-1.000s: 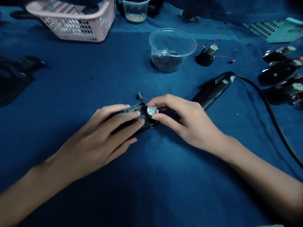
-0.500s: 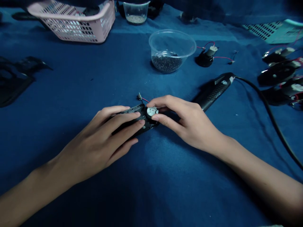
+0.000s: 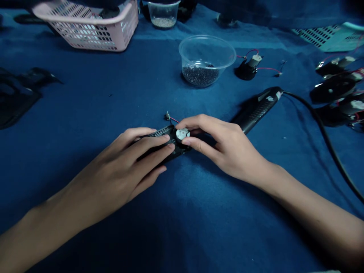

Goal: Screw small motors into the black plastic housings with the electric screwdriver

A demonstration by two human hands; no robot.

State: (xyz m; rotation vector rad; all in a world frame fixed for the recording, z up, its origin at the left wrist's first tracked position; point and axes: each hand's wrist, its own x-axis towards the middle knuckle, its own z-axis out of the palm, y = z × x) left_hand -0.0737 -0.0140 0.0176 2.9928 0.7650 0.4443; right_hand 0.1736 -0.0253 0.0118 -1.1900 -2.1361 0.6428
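My left hand (image 3: 125, 163) is closed round a black plastic housing (image 3: 178, 151), its fingers lying across the top and along the sides. At the housing's right end sits a small round motor (image 3: 182, 133) with a pale end face. The thumb and forefinger of my right hand (image 3: 227, 146) pinch this motor from the right. Beyond it, a red wire leads to a small connector or board (image 3: 167, 116) standing on the cloth. My left hand covers much of the housing.
A black corded electric screwdriver (image 3: 260, 108) lies right of my right hand. Ahead stands a clear tub (image 3: 207, 57) of small dark screws. Several wired motor assemblies (image 3: 332, 85) lie at the right. A pink basket (image 3: 88, 30) and a green basket (image 3: 335, 38) stand further back.
Almost nothing differs. The left fingertips have slid very slightly right along the housing, and the motor's pale face has turned a little. My right hand keeps its pinch.
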